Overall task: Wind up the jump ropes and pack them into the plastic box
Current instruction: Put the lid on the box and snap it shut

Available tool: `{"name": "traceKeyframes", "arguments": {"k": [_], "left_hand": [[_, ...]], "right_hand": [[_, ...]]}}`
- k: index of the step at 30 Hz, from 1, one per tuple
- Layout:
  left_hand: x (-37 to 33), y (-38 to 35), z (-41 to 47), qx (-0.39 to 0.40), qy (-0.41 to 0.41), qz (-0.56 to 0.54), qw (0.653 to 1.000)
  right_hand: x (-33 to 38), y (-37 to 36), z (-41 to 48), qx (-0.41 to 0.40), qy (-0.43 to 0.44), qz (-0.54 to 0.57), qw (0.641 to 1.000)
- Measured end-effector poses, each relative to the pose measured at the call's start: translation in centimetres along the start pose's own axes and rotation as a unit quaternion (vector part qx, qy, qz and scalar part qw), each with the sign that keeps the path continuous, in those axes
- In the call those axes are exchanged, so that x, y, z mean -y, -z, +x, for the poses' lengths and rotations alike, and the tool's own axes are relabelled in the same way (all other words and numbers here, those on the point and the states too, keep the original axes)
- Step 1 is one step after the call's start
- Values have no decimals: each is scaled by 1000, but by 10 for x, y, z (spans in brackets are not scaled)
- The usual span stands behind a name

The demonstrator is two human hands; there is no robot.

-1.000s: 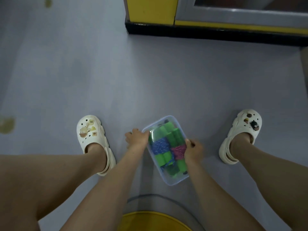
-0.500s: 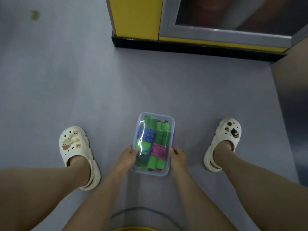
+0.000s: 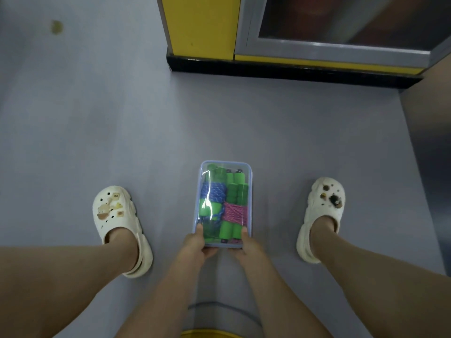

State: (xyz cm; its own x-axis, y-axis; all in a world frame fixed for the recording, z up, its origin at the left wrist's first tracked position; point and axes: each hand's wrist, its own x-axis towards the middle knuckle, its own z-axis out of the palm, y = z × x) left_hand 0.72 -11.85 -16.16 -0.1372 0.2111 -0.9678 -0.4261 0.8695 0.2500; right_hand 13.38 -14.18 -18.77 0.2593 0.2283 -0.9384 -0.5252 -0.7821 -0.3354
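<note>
Between the left cream clog (image 3: 114, 215) and right cream clog (image 3: 324, 211), the left hand (image 3: 195, 242) and right hand (image 3: 250, 247) each clamp a near corner of the clear rectangular plastic box (image 3: 226, 163), with a blue jump rope (image 3: 214, 193) and pink jump rope (image 3: 235, 212) coiled inside.

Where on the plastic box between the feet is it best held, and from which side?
Probably the near short end, one hand at each corner, coming from the person's side. The plastic box is narrow and points lengthwise away, so both long walls suit a grip; the left hand and right hand hold it there.
</note>
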Motion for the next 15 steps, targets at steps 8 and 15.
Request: {"name": "traceKeyframes", "arguments": {"k": [8,15], "left_hand": [[12,-5,-3,-62,-109,-3,992],[12,0,20,3,-99,-15,995]], "right_hand": [[7,7,-20,14,14,-36,999],[-11,5,47,-50,16,-125,991]]}}
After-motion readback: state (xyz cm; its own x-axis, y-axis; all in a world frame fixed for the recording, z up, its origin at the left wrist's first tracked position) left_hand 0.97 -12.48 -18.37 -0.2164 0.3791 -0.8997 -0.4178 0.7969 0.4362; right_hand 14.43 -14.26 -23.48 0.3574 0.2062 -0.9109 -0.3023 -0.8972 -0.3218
